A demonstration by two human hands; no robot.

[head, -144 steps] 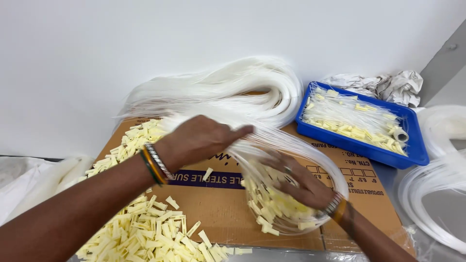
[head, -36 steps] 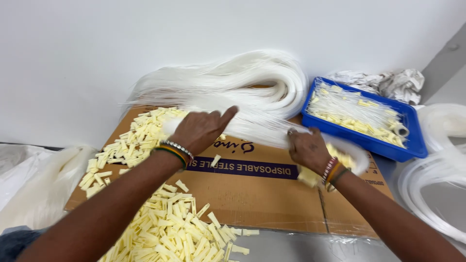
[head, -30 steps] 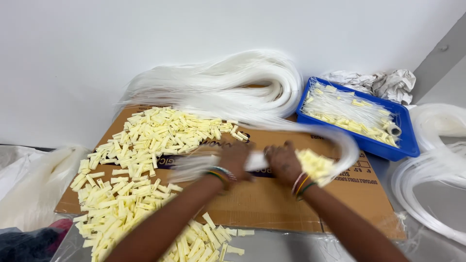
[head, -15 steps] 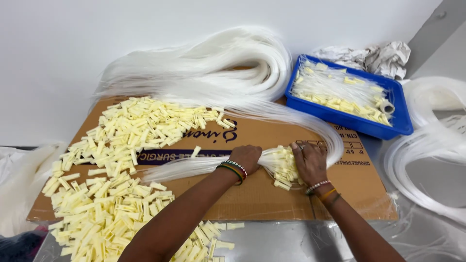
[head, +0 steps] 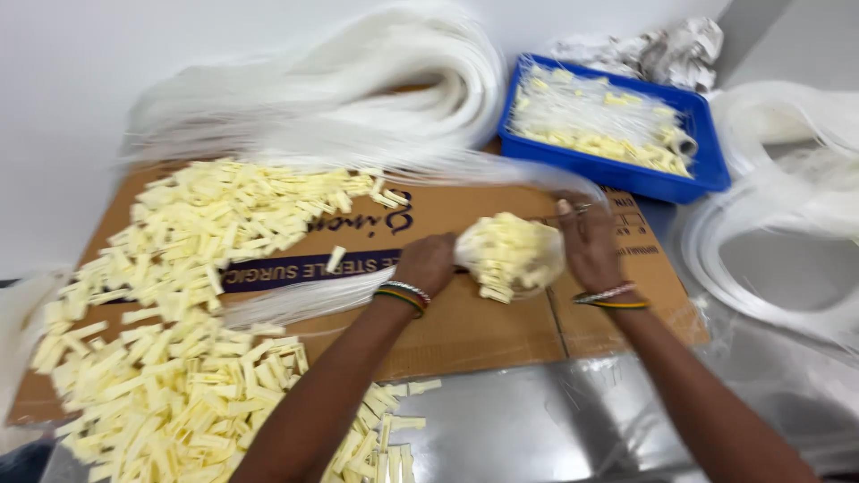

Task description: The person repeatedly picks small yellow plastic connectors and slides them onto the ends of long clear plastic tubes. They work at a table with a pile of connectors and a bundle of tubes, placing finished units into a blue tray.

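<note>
Both hands, left hand (head: 428,265) and right hand (head: 586,240), are closed around the bundle of tubing tips (head: 510,255); looks light, floppy and slippery, so I'd grip right behind the yellow ends.

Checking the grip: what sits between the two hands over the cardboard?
In the head view, a clump of pale yellow clips on a bundle of clear tubes sits between left hand and right hand, both touching it.
</note>
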